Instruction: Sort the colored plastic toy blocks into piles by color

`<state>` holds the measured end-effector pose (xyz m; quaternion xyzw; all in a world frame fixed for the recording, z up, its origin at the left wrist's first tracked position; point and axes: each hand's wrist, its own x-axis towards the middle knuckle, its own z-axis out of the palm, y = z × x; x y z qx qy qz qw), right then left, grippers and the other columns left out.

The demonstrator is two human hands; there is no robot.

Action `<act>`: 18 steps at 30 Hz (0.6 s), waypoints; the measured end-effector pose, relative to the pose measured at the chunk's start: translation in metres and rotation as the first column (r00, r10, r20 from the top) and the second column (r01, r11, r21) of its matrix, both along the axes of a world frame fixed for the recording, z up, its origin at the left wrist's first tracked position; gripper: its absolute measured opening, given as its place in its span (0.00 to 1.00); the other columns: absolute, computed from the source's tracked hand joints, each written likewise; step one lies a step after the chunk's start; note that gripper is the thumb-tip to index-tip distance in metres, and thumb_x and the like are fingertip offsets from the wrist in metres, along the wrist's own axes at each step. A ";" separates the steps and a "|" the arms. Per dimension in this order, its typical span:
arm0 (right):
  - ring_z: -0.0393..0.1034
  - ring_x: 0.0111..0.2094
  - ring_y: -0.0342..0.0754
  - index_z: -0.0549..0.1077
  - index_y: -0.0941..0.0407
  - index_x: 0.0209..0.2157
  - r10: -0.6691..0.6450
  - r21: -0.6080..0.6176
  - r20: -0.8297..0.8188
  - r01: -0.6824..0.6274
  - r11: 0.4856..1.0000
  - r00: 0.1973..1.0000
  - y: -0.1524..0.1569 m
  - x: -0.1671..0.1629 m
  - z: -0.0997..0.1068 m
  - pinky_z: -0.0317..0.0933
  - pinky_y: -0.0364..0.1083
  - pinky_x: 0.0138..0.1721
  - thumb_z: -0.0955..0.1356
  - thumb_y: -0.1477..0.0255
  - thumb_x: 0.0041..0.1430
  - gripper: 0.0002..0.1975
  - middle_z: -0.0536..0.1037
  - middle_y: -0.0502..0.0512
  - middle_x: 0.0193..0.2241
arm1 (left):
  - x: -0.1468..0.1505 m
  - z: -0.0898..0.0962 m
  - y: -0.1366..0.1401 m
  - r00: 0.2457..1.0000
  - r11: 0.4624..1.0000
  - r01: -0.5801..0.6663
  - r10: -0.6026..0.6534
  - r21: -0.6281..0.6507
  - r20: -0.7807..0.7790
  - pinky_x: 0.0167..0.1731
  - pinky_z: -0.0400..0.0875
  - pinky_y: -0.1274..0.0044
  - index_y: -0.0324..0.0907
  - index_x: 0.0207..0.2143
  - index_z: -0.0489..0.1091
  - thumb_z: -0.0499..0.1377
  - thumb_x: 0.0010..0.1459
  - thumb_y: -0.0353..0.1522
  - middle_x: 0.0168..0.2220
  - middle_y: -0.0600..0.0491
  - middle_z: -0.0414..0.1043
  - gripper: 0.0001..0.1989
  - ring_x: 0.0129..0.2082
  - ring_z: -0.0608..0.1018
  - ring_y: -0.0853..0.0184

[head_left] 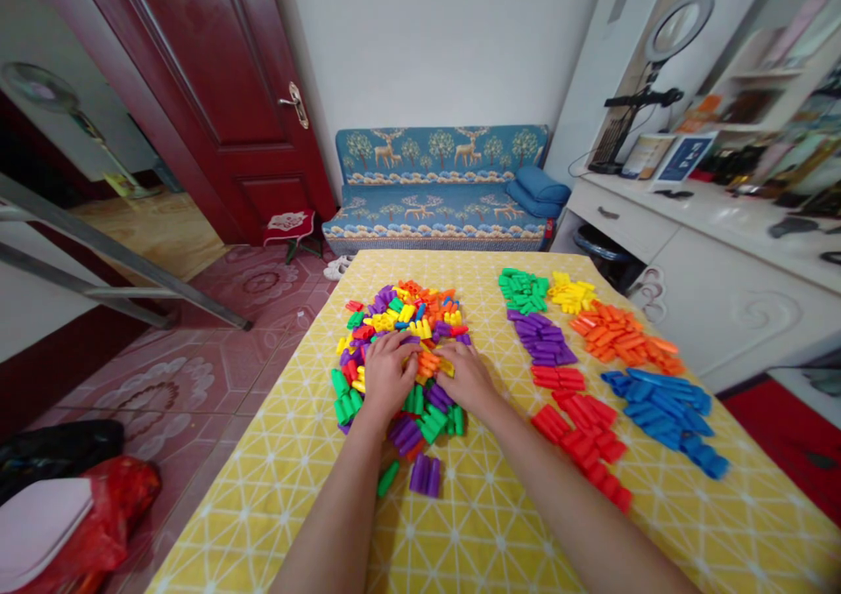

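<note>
A mixed heap of small plastic blocks (402, 314) in many colours lies on a table with a yellow patterned cloth (486, 524). My left hand (386, 373) and my right hand (465, 375) rest palm-down on the near part of the heap, fingers bent among the blocks around some orange and yellow pieces (430, 362). Whether either hand grips a block is hidden by the fingers. To the right lie sorted groups: green (523, 289), yellow (571, 294), purple (544, 338), orange (624, 335), red (582, 432), blue (667, 410).
A purple block (426, 474) and a green one (387, 478) lie loose near the front. A blue sofa (440, 191) stands beyond the table, a dark red door (216, 95) at left, a white desk (710, 252) with a ring light at right.
</note>
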<state>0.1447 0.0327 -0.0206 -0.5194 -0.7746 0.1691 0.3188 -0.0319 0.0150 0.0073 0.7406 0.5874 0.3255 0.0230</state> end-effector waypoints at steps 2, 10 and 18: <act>0.70 0.46 0.54 0.77 0.52 0.45 -0.034 -0.030 -0.013 0.034 0.999 0.999 -0.009 0.003 0.000 0.64 0.53 0.49 0.70 0.71 0.52 0.16 0.75 0.59 0.44 | 0.000 0.001 -0.001 1.000 1.000 -0.006 0.006 -0.005 0.003 0.57 0.61 0.61 0.49 0.40 0.78 0.56 0.57 0.30 0.52 0.55 0.74 0.12 0.55 0.70 0.58; 0.73 0.43 0.53 0.75 0.52 0.41 -0.076 -0.173 -0.505 -0.015 0.985 0.859 -0.034 0.007 -0.005 0.66 0.53 0.47 0.68 0.68 0.54 0.12 0.79 0.53 0.41 | 0.000 0.002 -0.002 1.000 1.000 0.006 -0.006 -0.014 0.010 0.57 0.61 0.62 0.49 0.41 0.77 0.56 0.59 0.30 0.52 0.54 0.74 0.12 0.55 0.70 0.59; 0.73 0.43 0.52 0.75 0.53 0.39 0.032 -0.157 -0.691 -0.194 0.968 0.723 -0.041 0.004 0.007 0.66 0.51 0.47 0.70 0.64 0.54 0.12 0.79 0.53 0.40 | 0.004 0.031 -0.010 0.942 0.973 0.230 -0.219 -0.011 0.255 0.56 0.66 0.68 0.47 0.49 0.74 0.54 0.64 0.38 0.55 0.51 0.71 0.15 0.55 0.72 0.61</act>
